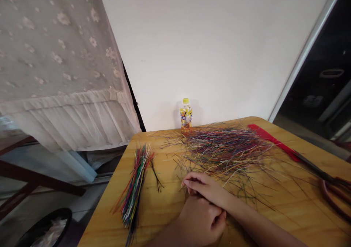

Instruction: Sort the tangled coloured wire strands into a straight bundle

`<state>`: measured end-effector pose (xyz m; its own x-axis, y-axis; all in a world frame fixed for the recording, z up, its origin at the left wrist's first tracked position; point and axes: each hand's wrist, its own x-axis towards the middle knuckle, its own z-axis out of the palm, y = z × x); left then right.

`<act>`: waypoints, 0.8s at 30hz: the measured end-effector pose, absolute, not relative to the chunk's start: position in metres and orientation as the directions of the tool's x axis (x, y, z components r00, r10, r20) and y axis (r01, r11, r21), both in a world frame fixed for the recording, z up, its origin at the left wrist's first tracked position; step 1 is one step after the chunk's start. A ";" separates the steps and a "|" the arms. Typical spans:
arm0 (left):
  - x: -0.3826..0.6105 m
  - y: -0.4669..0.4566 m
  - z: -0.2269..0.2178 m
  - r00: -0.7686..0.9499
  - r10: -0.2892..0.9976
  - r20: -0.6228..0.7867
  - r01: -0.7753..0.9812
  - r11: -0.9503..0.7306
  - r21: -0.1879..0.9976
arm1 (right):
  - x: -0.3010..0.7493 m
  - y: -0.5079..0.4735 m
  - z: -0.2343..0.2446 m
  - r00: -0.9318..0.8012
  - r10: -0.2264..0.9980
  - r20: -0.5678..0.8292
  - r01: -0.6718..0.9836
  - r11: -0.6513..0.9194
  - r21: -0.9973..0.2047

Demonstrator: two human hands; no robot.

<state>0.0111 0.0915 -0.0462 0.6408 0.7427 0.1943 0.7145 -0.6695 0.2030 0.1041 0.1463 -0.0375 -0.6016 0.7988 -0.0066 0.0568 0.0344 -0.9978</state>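
Observation:
My left hand (199, 223) rests on the wooden table (167, 217) as a closed fist; what it holds, if anything, is hidden. My right hand (204, 187) lies across the top of it with fingers stretched out together and pointing left. Its fingertips touch the near edge of a wide scattered pile of thin coloured sticks (225, 148). To the left lies a gathered bundle of coloured sticks (134, 188). Beside that bundle lies a small bunch of dark sticks (156, 173).
A small yellow-capped bottle (185, 116) stands at the table's far edge by the white wall. A red comb (274, 141) and scissors (329, 183) lie at the right. A lace curtain (60, 75) hangs at the left, with a dark bowl (44, 228) on the floor below.

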 end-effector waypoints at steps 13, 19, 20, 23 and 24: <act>0.011 0.092 -0.045 0.646 0.734 0.211 0.710 -0.679 0.188 | 0.104 0.147 -0.038 -0.602 0.798 0.000 0.054 0.041 -0.998; 0.011 0.093 -0.050 0.649 0.733 0.204 0.706 -0.681 0.194 | 0.104 0.147 -0.040 -0.599 0.801 -0.004 0.061 0.040 -0.997; 0.011 0.093 -0.050 0.651 0.733 0.199 0.706 -0.680 0.198 | 0.104 0.147 -0.040 -0.599 0.801 -0.006 0.064 0.040 -0.997; 0.011 0.093 -0.050 0.647 0.739 0.189 0.709 -0.674 0.207 | 0.104 0.147 -0.041 -0.600 0.800 -0.011 0.068 0.038 -0.997; 0.011 0.092 -0.049 0.645 0.740 0.189 0.710 -0.672 0.209 | 0.104 0.147 -0.041 -0.600 0.800 -0.011 0.066 0.036 -0.997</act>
